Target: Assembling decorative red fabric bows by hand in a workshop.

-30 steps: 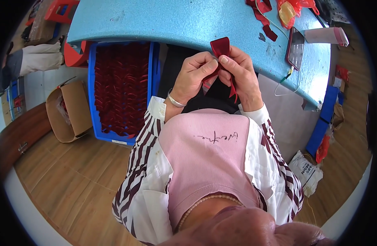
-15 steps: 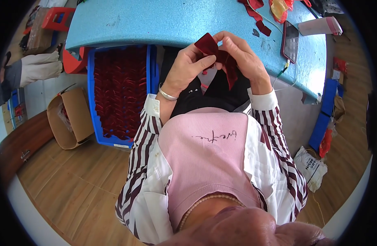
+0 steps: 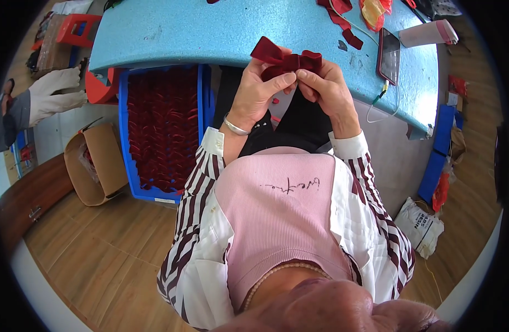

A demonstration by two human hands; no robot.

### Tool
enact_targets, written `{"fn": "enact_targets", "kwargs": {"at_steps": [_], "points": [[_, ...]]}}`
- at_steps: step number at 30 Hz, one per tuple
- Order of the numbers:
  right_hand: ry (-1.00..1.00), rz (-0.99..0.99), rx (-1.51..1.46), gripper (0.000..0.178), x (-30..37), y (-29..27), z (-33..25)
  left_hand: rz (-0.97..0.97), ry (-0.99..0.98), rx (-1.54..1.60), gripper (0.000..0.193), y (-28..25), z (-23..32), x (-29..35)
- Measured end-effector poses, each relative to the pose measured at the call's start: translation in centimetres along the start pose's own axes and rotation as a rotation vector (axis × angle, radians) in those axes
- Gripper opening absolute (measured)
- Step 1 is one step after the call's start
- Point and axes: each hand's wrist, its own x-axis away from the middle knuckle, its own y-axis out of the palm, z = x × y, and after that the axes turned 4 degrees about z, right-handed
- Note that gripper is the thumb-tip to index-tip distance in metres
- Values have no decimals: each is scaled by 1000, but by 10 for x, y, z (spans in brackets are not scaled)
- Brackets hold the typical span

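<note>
Both hands pinch a dark red velvet bow [image 3: 290, 62] just in front of the table's near edge, above my lap. My left hand [image 3: 258, 91] grips it near the middle, thumb on top, with a flat ribbon end sticking out to the upper left. On the other side, my right hand [image 3: 327, 88] presses its thumb against the bow's centre, below a folded loop. The undersides of the bow and some fingertips are hidden. To the left below the table, a blue crate [image 3: 125, 160] holds rows of similar dark red velvet pieces [image 3: 163, 127].
The blue table [image 3: 188, 33] carries a phone [image 3: 388, 55] on a cable, a pale roll [image 3: 428, 34] and red velvet scraps [image 3: 352, 39]. A cardboard box [image 3: 102, 157] and a red stool [image 3: 102, 86] stand left. A white sack [image 3: 419, 228] lies on the floor at right.
The velvet strip now shows as a bow with loops and a middle. My hands have come closer together, both thumbs near its centre, and the right has turned inward.
</note>
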Motion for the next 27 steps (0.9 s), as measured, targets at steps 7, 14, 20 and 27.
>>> {"fn": "enact_targets", "kwargs": {"at_steps": [7,14,20,27], "points": [[-32,24,86,20,4,5,-5,0,63,-59,36,3,6,-3],[42,-11,51,20,3,-1,-7,32,62,-39,25,5,6,0],[-143,77,303,21,10,29,-2,178,32,158,20,4,9,-2],[-206,125,486,26,15,28,0,176,25,157,20,7,11,-6]]}}
